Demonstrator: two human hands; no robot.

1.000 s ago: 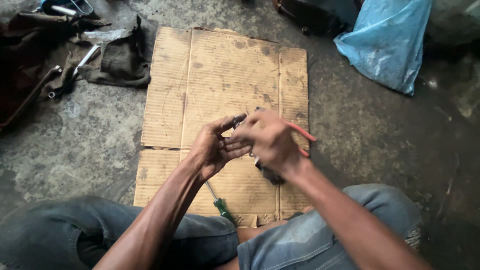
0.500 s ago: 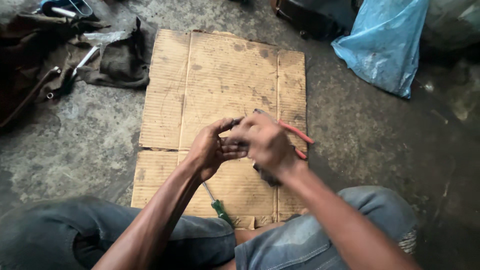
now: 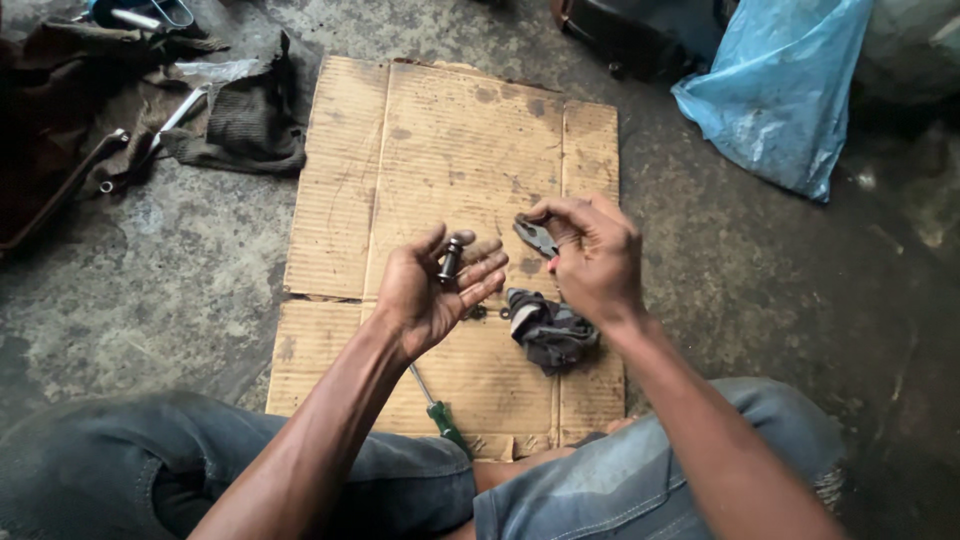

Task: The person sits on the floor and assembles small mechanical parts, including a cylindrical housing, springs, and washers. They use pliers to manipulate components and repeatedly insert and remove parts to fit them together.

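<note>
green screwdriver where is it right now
In the head view the green-handled screwdriver lies on the cardboard sheet, under the left forearm, left of the crumpled dark rag.

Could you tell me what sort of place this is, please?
Probably a rough repair workshop floor. The person sits on stained concrete with cardboard as a mat, pliers in the right hand, a small metal part in the left hand, and a screwdriver nearby.
</note>
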